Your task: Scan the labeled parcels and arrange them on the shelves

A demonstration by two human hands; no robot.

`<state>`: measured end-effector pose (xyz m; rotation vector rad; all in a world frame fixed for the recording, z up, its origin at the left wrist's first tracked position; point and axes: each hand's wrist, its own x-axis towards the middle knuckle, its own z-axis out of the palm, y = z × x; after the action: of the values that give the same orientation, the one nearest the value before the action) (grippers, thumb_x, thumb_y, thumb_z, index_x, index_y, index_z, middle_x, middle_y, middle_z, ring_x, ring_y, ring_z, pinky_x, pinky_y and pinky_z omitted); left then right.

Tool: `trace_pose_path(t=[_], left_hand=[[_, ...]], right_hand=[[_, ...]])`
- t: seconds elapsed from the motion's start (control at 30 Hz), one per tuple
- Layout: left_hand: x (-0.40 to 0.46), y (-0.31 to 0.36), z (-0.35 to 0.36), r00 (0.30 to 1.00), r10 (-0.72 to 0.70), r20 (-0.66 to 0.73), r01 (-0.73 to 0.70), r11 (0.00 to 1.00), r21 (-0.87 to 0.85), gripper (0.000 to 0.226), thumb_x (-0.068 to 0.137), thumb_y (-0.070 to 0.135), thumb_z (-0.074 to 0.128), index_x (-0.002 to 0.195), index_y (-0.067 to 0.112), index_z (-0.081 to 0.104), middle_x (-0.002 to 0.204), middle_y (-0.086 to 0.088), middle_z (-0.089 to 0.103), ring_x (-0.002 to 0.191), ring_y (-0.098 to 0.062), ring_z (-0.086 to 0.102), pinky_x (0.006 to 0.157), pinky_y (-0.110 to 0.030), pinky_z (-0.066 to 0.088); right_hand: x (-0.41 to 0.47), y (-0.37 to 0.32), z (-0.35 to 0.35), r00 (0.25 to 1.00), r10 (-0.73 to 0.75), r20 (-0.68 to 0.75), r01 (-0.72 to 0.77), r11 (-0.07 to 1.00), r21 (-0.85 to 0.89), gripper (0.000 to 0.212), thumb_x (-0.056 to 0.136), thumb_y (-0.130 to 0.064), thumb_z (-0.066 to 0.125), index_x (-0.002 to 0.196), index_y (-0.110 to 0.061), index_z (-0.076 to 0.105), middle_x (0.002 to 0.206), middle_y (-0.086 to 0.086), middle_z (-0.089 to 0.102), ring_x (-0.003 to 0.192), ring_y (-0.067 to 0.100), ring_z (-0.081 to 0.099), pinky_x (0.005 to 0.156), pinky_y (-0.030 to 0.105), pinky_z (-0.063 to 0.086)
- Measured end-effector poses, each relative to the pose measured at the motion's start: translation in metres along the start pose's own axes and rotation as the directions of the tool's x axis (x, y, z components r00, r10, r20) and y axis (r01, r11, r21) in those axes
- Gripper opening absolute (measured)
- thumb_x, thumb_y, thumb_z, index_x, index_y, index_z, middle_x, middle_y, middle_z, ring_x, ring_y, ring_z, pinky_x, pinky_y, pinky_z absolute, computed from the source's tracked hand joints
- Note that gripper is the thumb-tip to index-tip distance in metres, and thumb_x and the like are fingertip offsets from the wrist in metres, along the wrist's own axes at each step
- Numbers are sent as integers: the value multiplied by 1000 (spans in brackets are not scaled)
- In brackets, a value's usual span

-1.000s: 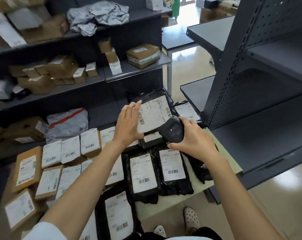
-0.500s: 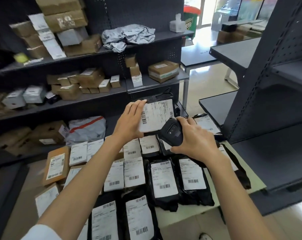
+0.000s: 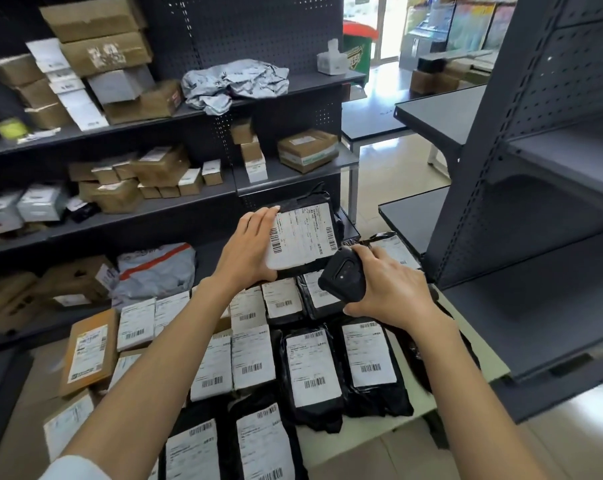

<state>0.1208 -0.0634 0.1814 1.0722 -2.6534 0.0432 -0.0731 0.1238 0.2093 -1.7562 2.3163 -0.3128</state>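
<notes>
One soft, light black parcel (image 3: 301,237) was gripped at its left edge by left hand (image 3: 248,247); right hand (image 3: 390,289) clasped scanner (image 3: 343,277). I judged it floppy, so support underneath.

A glossy black plastic parcel (image 3: 301,233) with a matt white paper label is showing in the left hand (image 3: 248,249). The scanner (image 3: 343,277) is looking like smooth, slightly shiny black plastic. Brown cardboard boxes (image 3: 99,39) and a crinkled grey plastic mailer (image 3: 234,83) are sitting on matt dark metal shelves (image 3: 293,88). The floor (image 3: 397,161) is gleaming, polished.
</notes>
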Motion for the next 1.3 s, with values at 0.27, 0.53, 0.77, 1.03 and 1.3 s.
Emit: trace_pose_path(t=[0.27,0.53,0.77,1.03,1.3], left_hand=[[27,60,32,985,143,98,-138,989,-60,121,60,42,84,154,15,12,153,-1,23,138,-25,20,112,-36,31],[40,152,89,916,341,212,-307,935,-177,122,63,46,80,155,13,6,157,-6,17,141,-28,16,119,-39,21],[40,263,139,815,526,241,-475,846,-241,123,65,48,79,155,9,5,156,-9,19,143,-30,16,120,-37,13],[48,412,167,741,629,237,-542,768,-342,121,51,44,81,151,5,25,145,-13,35,128,-37,35,98,-49,44],[69,595,185,739,636,225,-520,749,-411,118,56,42,81,152,11,17,147,-5,28,127,-30,31,97,-41,41]], right_hand=[[-19,43,9,977,210,-43,-196,957,213,98,72,-60,78,150,-30,29,137,-4,45,118,25,57,79,36,37],[-80,113,34,858,514,-4,-476,798,369,97,68,-58,79,150,-35,31,136,-6,46,121,21,55,85,35,40],[-150,181,41,665,746,-21,-653,596,467,87,61,-62,79,135,-31,45,113,-4,51,107,27,60,90,46,53],[-231,268,28,463,886,-32,-738,406,539,93,59,-59,81,139,-31,44,125,-3,53,111,26,59,91,46,52],[-298,405,-22,390,920,-34,-783,350,514,91,65,-56,82,141,-29,40,126,-2,52,111,27,60,92,41,50]])
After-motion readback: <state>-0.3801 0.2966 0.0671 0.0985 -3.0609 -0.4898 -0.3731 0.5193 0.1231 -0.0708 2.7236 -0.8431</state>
